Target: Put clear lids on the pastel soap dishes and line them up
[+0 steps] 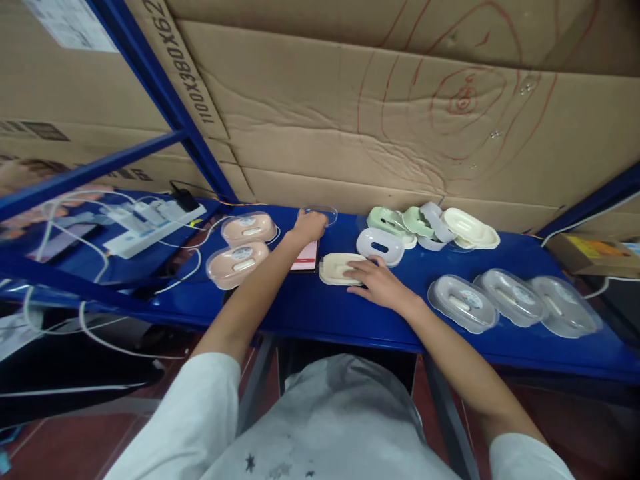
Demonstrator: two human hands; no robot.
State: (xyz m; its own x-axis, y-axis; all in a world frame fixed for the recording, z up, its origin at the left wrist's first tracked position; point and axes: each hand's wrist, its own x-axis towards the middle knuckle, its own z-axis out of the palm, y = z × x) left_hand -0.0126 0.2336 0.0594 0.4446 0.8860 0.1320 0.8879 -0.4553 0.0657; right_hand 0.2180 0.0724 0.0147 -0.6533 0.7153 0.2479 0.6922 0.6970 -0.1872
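Observation:
My left hand (310, 225) reaches to the back of the blue table, its fingers closed at the edge of a clear plastic lid (327, 215). My right hand (375, 279) rests with spread fingers on the right part of a cream oval dish (336, 269). Between my hands, a phone (306, 256) with a lit pink and white screen lies partly behind my left wrist. Just behind my right hand sits a pale grey oval piece with a slot (381, 247).
Two pink lidded boxes (249, 229) stand left of my left forearm. Green, grey and cream pieces (470, 229) lie at the back right. Three grey lidded boxes (464, 303) line the front right. A power strip (155, 230) with cables lies left, beyond a blue frame post.

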